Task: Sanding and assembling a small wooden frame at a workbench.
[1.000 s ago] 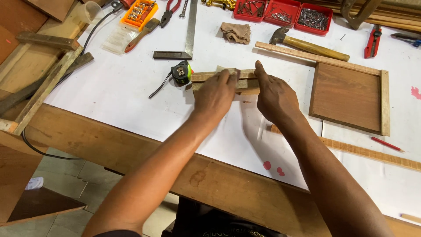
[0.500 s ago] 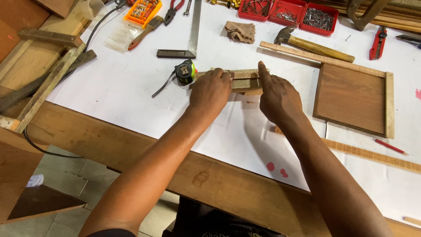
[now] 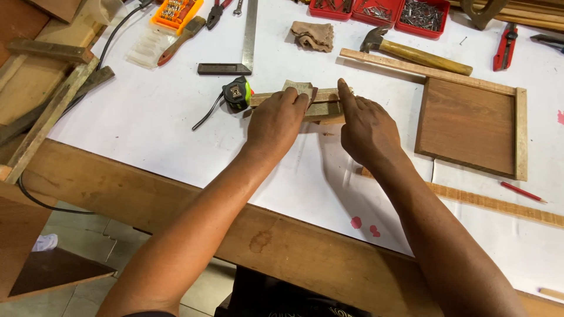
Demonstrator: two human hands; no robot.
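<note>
My left hand [image 3: 275,120] presses a folded piece of sandpaper [image 3: 301,89] onto a pair of thin wooden strips [image 3: 325,104] lying on the white-covered bench. At the strips' right end my right hand [image 3: 365,128] holds them down, index finger stretched along the wood. Just left of the strips sits a black and green tape measure [image 3: 236,94], close to my left hand.
A square wooden panel with edge strips [image 3: 470,129] lies to the right, a hammer [image 3: 414,54] and long wood strip behind. A steel try square [image 3: 238,53], cloth [image 3: 312,34], brush [image 3: 176,40], red nail trays [image 3: 376,9], red cutter [image 3: 505,51] and red pencil [image 3: 521,192] lie around.
My left hand slid left along the strips with the sandpaper, then back to the right. My right hand stayed on the strips' right end.
</note>
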